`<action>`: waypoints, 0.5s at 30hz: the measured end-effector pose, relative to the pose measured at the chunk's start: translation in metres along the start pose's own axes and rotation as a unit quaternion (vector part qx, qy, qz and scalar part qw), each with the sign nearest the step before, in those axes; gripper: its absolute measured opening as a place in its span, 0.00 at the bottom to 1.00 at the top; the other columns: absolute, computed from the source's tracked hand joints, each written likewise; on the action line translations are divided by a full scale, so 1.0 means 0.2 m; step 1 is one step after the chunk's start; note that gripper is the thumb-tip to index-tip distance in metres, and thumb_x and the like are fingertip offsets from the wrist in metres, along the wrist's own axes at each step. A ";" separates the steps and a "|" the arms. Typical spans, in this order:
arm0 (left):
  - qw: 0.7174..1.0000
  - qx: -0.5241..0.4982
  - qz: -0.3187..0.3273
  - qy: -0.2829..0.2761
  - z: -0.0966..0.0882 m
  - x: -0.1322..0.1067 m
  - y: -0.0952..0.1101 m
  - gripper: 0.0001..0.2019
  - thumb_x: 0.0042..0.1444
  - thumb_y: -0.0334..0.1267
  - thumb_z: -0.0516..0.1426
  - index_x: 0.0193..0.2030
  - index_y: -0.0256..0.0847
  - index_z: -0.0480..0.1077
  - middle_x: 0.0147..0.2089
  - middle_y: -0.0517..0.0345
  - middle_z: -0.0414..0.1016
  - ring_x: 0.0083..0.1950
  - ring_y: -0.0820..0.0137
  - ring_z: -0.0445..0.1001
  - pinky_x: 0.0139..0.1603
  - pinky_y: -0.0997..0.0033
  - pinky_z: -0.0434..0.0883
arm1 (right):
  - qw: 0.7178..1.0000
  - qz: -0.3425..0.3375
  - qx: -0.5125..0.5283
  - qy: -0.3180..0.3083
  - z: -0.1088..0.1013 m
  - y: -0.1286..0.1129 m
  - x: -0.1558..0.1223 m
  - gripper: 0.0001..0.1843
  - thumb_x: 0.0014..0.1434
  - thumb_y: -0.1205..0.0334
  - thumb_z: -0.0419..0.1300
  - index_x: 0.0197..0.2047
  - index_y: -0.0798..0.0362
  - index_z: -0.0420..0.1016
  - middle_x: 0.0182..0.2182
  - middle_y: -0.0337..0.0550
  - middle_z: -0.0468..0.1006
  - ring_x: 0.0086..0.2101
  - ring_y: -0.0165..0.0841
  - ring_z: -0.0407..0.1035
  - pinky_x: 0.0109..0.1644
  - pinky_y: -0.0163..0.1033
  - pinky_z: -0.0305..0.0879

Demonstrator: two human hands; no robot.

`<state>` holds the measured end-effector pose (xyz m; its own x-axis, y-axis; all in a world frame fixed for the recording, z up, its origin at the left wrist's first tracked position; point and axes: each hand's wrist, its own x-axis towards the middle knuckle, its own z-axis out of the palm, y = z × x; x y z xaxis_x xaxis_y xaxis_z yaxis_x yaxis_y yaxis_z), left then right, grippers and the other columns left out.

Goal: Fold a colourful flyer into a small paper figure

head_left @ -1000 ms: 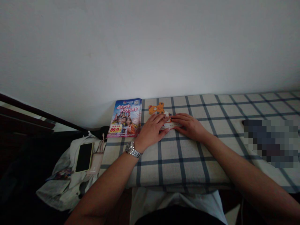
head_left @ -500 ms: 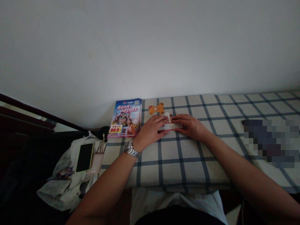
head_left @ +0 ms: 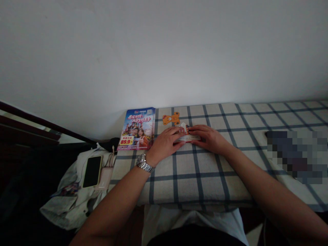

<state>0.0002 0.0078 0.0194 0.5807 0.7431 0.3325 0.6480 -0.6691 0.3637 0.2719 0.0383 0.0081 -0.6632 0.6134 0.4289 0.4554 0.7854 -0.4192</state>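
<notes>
A folded sheet of printed paper (head_left: 189, 138), white with red and orange parts and a pointed top, lies on the checked cloth (head_left: 187, 177). My left hand (head_left: 166, 141) grips its left side, fingers over the top and thumb along the near edge. On the other side, my right hand (head_left: 209, 139) holds the right end between its fingers and thumb. Both hands cover much of the paper, so its full shape is hidden. A silver watch (head_left: 145, 163) is on my left wrist. Just beyond my left hand is an orange bear picture (head_left: 171, 118).
A stack of printed flyers (head_left: 138, 126) lies left of my left hand. Further left, a phone (head_left: 92, 171) and a pale pink power bank (head_left: 104, 179) rest on white fabric (head_left: 66, 212). A blurred-out item (head_left: 294, 153) lies at right. The wall (head_left: 164, 54) rises behind.
The paper's near edge has shifted slightly between my fingers; its lower strip shows more white and less of the orange border. Both hands stay in nearly the same place.
</notes>
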 end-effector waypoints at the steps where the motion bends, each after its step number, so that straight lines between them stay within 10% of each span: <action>1: 1.000 0.001 0.000 0.001 0.00 0.00 0.00 0.17 0.72 0.43 0.60 0.65 0.47 0.74 0.68 0.52 0.72 0.69 0.58 0.71 0.72 0.48 0.72 | 1.000 -0.001 0.003 -0.003 0.00 0.00 0.00 0.20 0.68 0.56 0.67 0.62 0.46 0.80 0.61 0.51 0.80 0.61 0.48 0.75 0.65 0.59 0.74; 15: 1.000 0.026 0.007 -0.008 0.01 0.00 0.02 0.19 0.71 0.46 0.60 0.66 0.46 0.73 0.69 0.50 0.71 0.69 0.58 0.71 0.72 0.50 0.72 | 1.000 0.004 -0.002 -0.010 -0.02 -0.03 -0.01 0.19 0.70 0.56 0.65 0.63 0.44 0.79 0.61 0.48 0.81 0.60 0.46 0.75 0.65 0.58 0.74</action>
<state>0.0038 0.0046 0.0187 0.5981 0.7333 0.3234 0.6642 -0.6793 0.3121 0.2735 0.0335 0.0134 -0.6707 0.6186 0.4092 0.4640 0.7804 -0.4192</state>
